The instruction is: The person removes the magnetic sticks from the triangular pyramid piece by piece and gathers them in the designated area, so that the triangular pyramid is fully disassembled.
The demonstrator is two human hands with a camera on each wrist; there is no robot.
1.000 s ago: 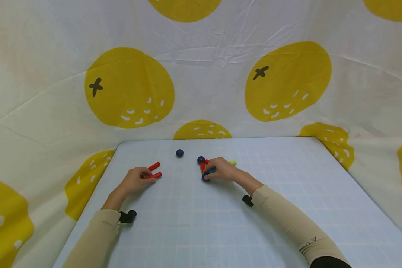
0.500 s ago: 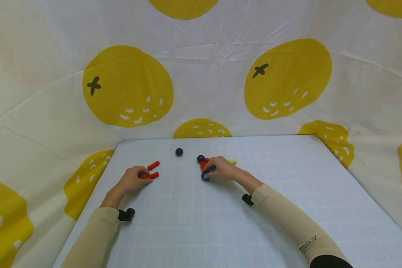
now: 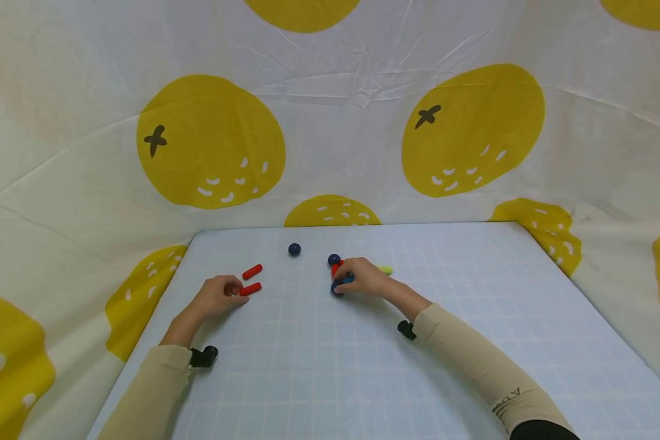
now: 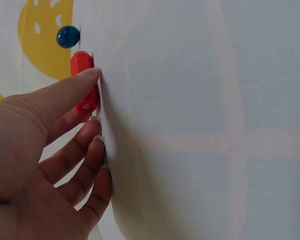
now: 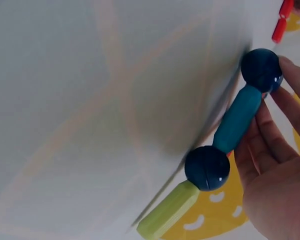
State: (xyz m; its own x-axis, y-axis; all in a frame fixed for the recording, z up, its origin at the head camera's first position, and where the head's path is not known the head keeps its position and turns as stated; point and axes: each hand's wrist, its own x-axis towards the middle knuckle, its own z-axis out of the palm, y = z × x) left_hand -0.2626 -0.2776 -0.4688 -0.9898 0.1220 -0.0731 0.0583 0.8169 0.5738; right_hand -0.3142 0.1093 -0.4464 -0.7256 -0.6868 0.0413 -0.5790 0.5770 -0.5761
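Ball-and-rod frame [image 3: 349, 278] sits mid-table, far part, under R hand [image 3: 365, 279]; I'd judge it partway built. Joined, as far as visible: near ball [image 5: 260, 70], teal rod [image 5: 237, 120], right ball [image 5: 207, 168] & green rod [image 5: 167, 210] in a row, green rod's outer end free. Inner red rod [image 3: 335, 271] runs btwn near ball & far ball [image 3: 334, 260]. A bit more red shows by far ball, mostly hidden, so can't tell if that side is closed.

Left over, all L of frame: near loose rod [image 3: 251, 289], far loose rod [image 3: 252, 272], lone ball [image 3: 294, 249]; the last two touch nothing else.

Hands well apart. R hand pinches near ball; L hand [image 3: 217, 296] pinches near loose rod by its L end.

Looks: balls dark blue, glossy, right ball w/ a visible seam; rods chunky, faceted, loose ones both red. Frame prob. lies flat on pale gridded table [image 3: 286, 379].
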